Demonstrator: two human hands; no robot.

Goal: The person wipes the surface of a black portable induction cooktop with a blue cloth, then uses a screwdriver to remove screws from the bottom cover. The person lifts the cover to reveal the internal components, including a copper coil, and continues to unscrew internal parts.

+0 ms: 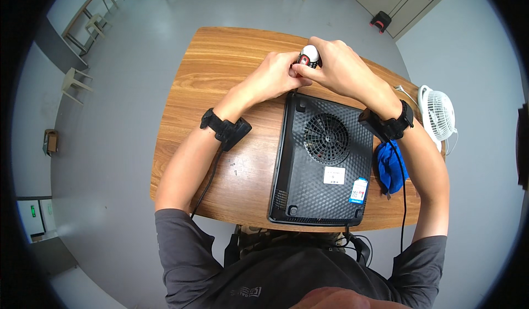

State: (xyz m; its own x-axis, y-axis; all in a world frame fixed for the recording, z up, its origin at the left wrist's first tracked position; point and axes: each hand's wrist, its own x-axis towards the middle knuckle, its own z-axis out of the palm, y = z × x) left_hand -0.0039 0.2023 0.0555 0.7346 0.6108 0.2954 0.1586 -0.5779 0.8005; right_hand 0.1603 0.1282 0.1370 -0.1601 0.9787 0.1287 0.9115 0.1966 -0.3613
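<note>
At the far edge of the table, my right hand [335, 58] is closed around a screwdriver [309, 55] with a white-ended, black and red handle. It stands roughly upright, so its shaft and tip are hidden. My left hand [281, 73] is closed at the lower part of the same tool, fingers meeting below the handle. Both hands are just beyond the far left corner of a black induction cooker [308, 182]. The cooker lies bottom up, showing its round fan grille [327, 139], rubber feet and stickers. Several small screws [233, 167] lie on the wood left of it.
A crumpled blue cloth [390, 167] lies right of the cooker, under my right forearm. A white fan [438, 113] is at the table's right edge. Cables trail from black bands on both my wrists. Stools [74, 83] stand on the floor beyond the wooden table [220, 50].
</note>
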